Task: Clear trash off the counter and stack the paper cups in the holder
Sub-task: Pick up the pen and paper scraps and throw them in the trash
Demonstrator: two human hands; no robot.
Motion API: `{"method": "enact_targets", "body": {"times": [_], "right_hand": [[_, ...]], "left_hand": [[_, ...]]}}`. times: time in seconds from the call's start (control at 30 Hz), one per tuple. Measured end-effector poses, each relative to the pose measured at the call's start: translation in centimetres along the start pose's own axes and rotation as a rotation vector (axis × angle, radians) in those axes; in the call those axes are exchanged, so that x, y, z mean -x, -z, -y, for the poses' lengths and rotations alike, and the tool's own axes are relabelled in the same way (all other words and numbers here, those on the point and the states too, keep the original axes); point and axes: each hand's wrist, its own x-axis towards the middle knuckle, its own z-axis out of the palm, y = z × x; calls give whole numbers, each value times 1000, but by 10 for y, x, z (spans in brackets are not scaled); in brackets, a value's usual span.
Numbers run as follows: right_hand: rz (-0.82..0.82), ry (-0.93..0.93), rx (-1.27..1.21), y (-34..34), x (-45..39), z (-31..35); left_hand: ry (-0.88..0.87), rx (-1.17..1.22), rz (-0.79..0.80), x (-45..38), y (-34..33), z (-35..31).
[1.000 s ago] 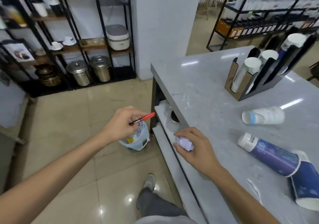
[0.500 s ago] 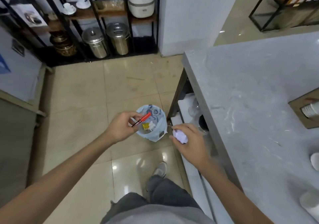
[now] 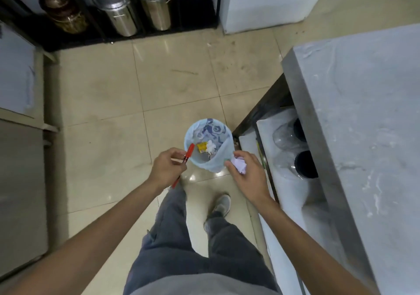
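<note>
Left hand (image 3: 167, 169) pinches a red pen (image 3: 186, 157) at frame centre, right hand (image 3: 247, 174) curls round crumpled paper (image 3: 239, 165) beside it, both just over the blue-lined bin (image 3: 225, 156), steel canisters (image 3: 118, 10) at upper left

No text can be read — the red pen's (image 3: 186, 159) print is blurred.

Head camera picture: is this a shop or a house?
Probably a cafe or shop back area: steel canisters on a black rack, a grey counter, and a lined trash bin on the tiled floor.
</note>
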Motion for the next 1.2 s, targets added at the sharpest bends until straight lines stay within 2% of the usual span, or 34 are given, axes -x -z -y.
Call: {"method": "enact_targets", "body": {"times": [0.27, 0.53, 0.8, 1.2], "right_hand": [[-112, -219, -34, -80, -62, -23], [-115, -383, -75, -165, -130, -87], [-65, -338, 56, -240, -191, -167], [-81, -156, 209, -320, -274, -285]], "left_hand": [[53, -94, 112, -114, -1, 33], [36, -244, 192, -217, -30, 79], [61, -253, 196, -303, -87, 141], [-75, -298, 179, -409, -178, 222]]}}
